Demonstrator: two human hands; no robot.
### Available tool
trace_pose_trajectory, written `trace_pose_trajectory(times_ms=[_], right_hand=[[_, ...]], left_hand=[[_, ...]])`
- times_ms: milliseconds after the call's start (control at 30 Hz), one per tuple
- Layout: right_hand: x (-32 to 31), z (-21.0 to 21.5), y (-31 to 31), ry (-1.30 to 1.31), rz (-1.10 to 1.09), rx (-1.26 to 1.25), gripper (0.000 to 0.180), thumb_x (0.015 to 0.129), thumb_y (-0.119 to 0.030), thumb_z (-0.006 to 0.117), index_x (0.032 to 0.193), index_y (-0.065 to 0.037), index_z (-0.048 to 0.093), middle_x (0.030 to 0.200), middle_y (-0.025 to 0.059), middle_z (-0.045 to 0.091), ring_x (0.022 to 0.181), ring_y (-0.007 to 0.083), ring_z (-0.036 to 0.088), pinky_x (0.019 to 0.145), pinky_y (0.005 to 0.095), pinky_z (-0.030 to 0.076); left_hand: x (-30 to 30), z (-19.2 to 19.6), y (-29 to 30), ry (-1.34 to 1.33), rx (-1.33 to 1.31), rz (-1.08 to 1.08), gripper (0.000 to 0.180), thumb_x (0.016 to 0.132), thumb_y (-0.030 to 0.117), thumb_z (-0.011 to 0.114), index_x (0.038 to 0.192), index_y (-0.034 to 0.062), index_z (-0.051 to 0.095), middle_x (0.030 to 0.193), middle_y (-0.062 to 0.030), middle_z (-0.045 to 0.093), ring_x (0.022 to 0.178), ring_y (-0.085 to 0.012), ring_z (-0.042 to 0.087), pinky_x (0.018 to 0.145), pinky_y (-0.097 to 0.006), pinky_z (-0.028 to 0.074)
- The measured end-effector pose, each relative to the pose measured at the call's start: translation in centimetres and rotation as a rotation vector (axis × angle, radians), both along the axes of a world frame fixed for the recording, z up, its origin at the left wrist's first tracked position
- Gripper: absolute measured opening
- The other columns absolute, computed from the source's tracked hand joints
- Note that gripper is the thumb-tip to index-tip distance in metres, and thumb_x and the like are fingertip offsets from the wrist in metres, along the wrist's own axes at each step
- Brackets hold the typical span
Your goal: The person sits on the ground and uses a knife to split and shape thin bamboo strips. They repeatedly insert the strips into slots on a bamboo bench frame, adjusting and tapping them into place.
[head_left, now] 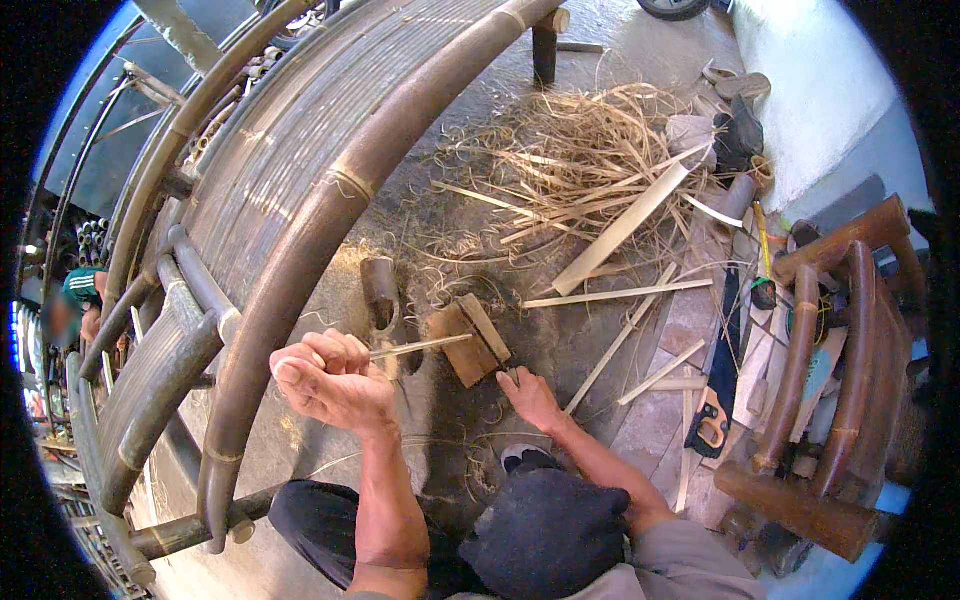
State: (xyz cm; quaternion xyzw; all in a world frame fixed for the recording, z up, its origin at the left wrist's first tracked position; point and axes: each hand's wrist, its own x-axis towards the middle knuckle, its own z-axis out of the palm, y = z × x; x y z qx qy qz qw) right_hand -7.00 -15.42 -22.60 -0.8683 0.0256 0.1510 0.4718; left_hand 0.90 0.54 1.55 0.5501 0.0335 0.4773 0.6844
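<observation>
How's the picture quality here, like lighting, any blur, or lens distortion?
Head view: strong fisheye with black surround; the bench rail bows, probably partly from the lens. Head view: bright patches on the bench slats; the wall is bright up top, bluish in shade below. Head view: left hand and right hand look fairly sharp; the person at far left has a blurred patch.

The person shows one bare left hand [335, 380] and one bare right hand [530, 398], two altogether. There is one thin pale bamboo strip [420, 347], one dark narrow-bladed knife [484, 336], one brown rectangular wooden block [455, 352], one dark brown bamboo cylinder [379, 283], one orange-handled handsaw [711, 422], one yellow-and-black tape measure [763, 294] and one green-sleeved co-worker [86, 287]. Curled tan shavings [570, 150] form one heap, too tangled for counting singly.
</observation>
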Motion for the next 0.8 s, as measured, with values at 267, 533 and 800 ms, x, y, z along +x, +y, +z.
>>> trace_pose_trajectory(times_ms=[267,533,800], right_hand=[[-0.9,-0.7,-0.9,0.320,-0.106,0.217,0.055,0.100,-0.051,0.054,0.098,0.004,0.059,0.077,0.0237,0.066,0.072,0.0396,0.068,0.068,0.0484,0.054],[4.5,7.8,-6.1,-0.367,-0.281,-0.001,0.039,0.088,-0.035,0.073,0.113,-0.006,0.064,0.082,0.0168,0.068,0.074,0.0330,0.069,0.067,0.0442,0.054],[9.7,11.8,-7.2,-0.646,0.198,-0.340,0.031,0.079,-0.032,0.074,0.093,-0.009,0.057,0.086,0.0141,0.067,0.081,0.0396,0.070,0.070,0.0507,0.056]], left_hand=[[2.2,-4.3,0.8,0.086,0.074,-0.157,0.028,0.107,0.032,0.050,0.093,0.0080,0.053,0.076,-0.0031,0.052,0.059,-0.0105,0.050,0.048,-0.024,0.040],[3.5,-13.6,-1.9,0.718,0.449,-0.523,0.035,0.108,0.037,0.047,0.120,0.0052,0.055,0.076,0.0015,0.049,0.068,-0.0068,0.046,0.057,-0.026,0.039],[0.3,-10.3,-2.4,0.957,0.352,-0.822,0.037,0.107,0.025,0.048,0.134,0.0007,0.056,0.076,0.0024,0.049,0.065,-0.0082,0.046,0.056,-0.028,0.040]])
